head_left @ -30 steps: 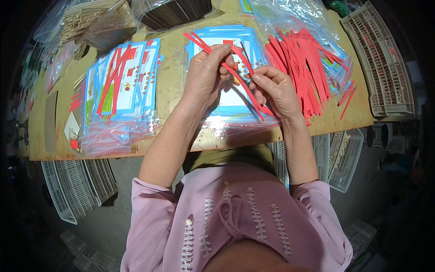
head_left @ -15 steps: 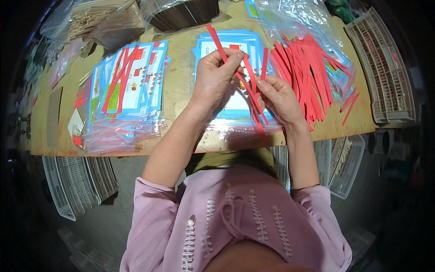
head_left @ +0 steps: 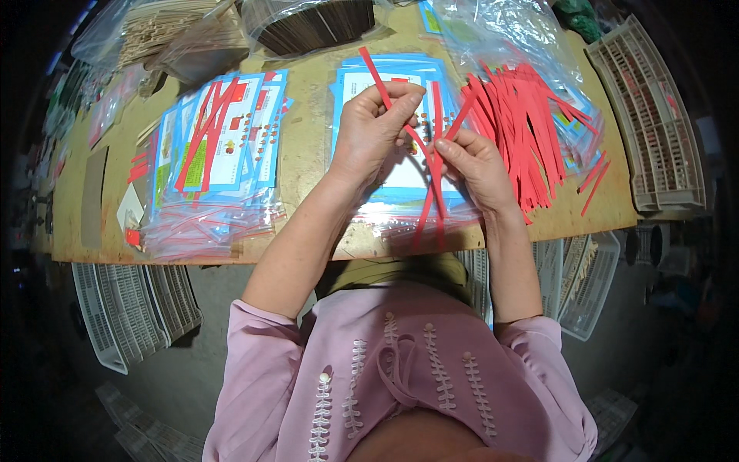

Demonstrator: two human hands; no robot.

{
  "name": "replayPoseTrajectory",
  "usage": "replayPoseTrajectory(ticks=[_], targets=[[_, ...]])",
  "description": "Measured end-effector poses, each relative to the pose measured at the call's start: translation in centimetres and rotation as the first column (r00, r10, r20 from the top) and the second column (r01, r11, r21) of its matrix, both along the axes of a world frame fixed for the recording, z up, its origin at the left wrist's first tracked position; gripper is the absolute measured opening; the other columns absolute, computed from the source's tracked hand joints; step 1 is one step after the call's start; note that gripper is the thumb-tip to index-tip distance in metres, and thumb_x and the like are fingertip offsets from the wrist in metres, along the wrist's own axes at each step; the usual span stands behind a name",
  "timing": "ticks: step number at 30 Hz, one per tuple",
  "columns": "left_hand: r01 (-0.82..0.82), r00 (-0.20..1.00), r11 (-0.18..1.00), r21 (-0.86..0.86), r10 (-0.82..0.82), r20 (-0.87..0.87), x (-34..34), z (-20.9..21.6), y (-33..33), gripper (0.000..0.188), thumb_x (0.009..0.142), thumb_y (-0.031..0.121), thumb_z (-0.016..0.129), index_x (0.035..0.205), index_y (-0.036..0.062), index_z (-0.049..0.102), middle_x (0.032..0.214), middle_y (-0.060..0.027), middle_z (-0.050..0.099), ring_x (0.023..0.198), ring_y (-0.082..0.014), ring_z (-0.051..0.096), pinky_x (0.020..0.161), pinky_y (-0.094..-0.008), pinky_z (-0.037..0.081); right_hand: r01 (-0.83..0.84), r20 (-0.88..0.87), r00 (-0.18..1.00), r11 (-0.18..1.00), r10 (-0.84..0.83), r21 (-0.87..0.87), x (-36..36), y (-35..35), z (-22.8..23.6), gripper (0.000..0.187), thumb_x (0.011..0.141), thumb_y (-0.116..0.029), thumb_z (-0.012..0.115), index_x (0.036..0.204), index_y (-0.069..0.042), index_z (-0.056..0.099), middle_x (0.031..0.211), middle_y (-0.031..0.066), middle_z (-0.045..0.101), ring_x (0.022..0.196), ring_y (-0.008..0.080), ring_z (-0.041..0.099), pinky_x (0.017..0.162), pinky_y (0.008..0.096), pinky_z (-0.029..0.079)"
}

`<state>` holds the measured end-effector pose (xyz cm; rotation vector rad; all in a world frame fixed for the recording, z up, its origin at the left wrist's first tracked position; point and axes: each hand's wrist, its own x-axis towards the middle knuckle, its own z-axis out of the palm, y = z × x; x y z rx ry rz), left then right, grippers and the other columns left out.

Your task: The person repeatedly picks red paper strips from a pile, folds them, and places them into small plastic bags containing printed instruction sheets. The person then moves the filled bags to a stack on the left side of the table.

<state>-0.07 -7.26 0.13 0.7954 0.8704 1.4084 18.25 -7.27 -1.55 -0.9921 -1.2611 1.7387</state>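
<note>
Between thumb and fingers, my left hand [head_left: 376, 127] pinches a red strip [head_left: 372, 71] whose upper end sticks up past the knuckles. My right hand [head_left: 475, 163] grips more red strips [head_left: 439, 115], which cross one another and hang down below the fingers. Both hands are over a stack of blue-and-white printed cards in clear bags [head_left: 396, 196]. Just right of my right hand lies a thick pile of loose red strips [head_left: 523, 131]. On the left, a second stack of bagged cards [head_left: 258, 165] has several red strips [head_left: 206, 131] across its top.
Bundled thin wooden sticks [head_left: 165, 35] in plastic and a bag of dark brown flat pieces [head_left: 315, 27] stand at the back. A beige plastic crate [head_left: 648, 115] borders the table's right end. White crates [head_left: 135, 308] sit below the front edge. A grey-brown board [head_left: 94, 196] lies far left.
The red strips between my hands have shifted, and one now slants up to the right from my right hand. My left hand has moved slightly right and down, still pinching its strip.
</note>
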Motion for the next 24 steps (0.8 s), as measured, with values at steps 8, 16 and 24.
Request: replayPoseTrajectory(ticks=[8, 16, 24], targets=[[0.227, 0.971, 0.974, -0.001, -0.227, -0.074, 0.1, -0.9, -0.2, 0.040, 0.104, 0.033, 0.045, 0.114, -0.0006, 0.064, 0.076, 0.0016, 0.062, 0.063, -0.0050, 0.055, 0.053, -0.0196, 0.046, -0.128, -0.256, 0.962, 0.987, 0.099, -0.100, 0.2, -0.1, 0.6, 0.024, 0.098, -0.015, 0.057, 0.110, 0.004, 0.064, 0.104, 0.0163, 0.069, 0.096, 0.0254, 0.069, 0.088, 0.0380, 0.056], [0.259, 0.966, 0.966, -0.014, -0.259, -0.011, 0.7, -0.8, -0.7, 0.038, 0.102, 0.032, 0.052, 0.117, -0.0005, 0.064, 0.078, -0.0004, 0.062, 0.063, -0.0066, 0.055, 0.054, -0.0192, 0.044, -0.220, -0.219, 0.956, 0.971, 0.195, -0.094, 0.6, -0.1, 0.0, 0.027, 0.096, -0.016, 0.059, 0.116, 0.004, 0.062, 0.109, 0.0154, 0.068, 0.092, 0.0218, 0.070, 0.083, 0.0313, 0.057], [0.215, 0.959, 0.973, -0.089, -0.192, 0.210, 0.2, 0.0, 0.0, 0.021, 0.093, 0.018, 0.067, 0.108, 0.0035, 0.067, 0.077, 0.0014, 0.063, 0.059, -0.0022, 0.053, 0.051, -0.0159, 0.043, -0.267, -0.506, 0.850, 0.949, 0.149, -0.169, 1.0, 0.7, -0.3, 0.023, 0.096, -0.014, 0.059, 0.108, 0.004, 0.064, 0.099, 0.0131, 0.068, 0.083, 0.0181, 0.064, 0.079, 0.0313, 0.053]])
